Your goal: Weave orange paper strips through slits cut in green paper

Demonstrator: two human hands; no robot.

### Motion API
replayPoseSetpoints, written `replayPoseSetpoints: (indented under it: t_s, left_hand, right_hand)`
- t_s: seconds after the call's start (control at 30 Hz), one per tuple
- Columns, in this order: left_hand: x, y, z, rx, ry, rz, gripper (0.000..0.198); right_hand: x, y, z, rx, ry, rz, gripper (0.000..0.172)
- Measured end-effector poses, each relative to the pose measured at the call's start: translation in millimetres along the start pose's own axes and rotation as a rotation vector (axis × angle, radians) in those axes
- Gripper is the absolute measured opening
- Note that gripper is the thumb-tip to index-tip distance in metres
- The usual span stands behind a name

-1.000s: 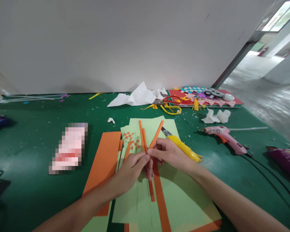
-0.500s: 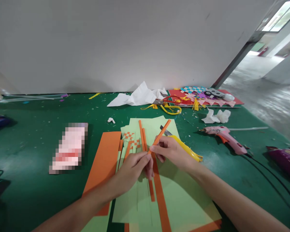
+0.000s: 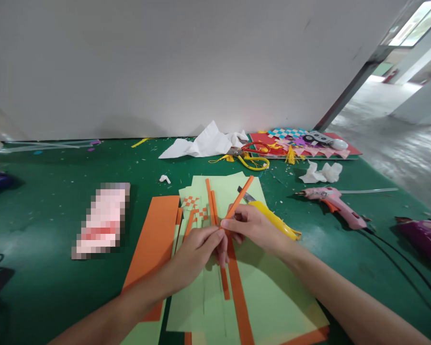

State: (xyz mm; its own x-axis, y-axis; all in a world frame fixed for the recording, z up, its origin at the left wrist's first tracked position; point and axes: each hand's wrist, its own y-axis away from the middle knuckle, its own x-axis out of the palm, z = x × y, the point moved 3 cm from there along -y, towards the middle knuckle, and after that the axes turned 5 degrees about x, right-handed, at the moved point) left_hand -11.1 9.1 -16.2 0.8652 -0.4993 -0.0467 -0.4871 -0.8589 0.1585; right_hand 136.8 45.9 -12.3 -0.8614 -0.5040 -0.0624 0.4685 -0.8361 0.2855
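Observation:
Between my two hands is a thin orange paper strip that slants up to the right. My right hand pinches it between thumb and fingers. The fingertips of my left hand are closed at the strip's lower end, touching my right fingertips. Beneath lie light green sheets and further orange strips, one long. Small orange-and-green checkered pieces sit left of the strips. A yellow-handled cutter is partly behind my right hand.
An orange sheet lies left of the green paper, with a blurred pink item beyond. Farther back are white tissue, scissors and a red board holding crafts. A pink glue gun rests at right.
My right fingertips and the slanted orange strip have shifted very slightly to the left. My left hand has stayed in place.

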Motion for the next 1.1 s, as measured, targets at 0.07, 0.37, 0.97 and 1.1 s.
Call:
replayPoseSetpoints:
  t_s: [0.07, 0.37, 0.97, 1.1]
  left_hand:
    - [-0.1, 0.0, 0.3, 0.000, 0.008, 0.005, 0.040]
    - [0.8, 1.5, -2.9, -0.002, 0.037, 0.021, 0.038]
    - [0.2, 0.1, 0.2, -0.006, 0.024, 0.015, 0.038]
    - [0.5, 0.3, -0.9, -0.004, 0.018, 0.035, 0.039]
  right_hand:
    - [-1.3, 0.0, -0.4, -0.016, 0.006, -0.014, 0.030]
    - [-1.6, 1.1, 0.3, -0.027, 0.043, -0.031, 0.032]
    - [-0.3, 0.7, 0.9, 0.003, 0.062, 0.009, 0.032]
    - [-4.9, 0.3, 1.4, -0.016, 0.072, -0.023, 0.029]
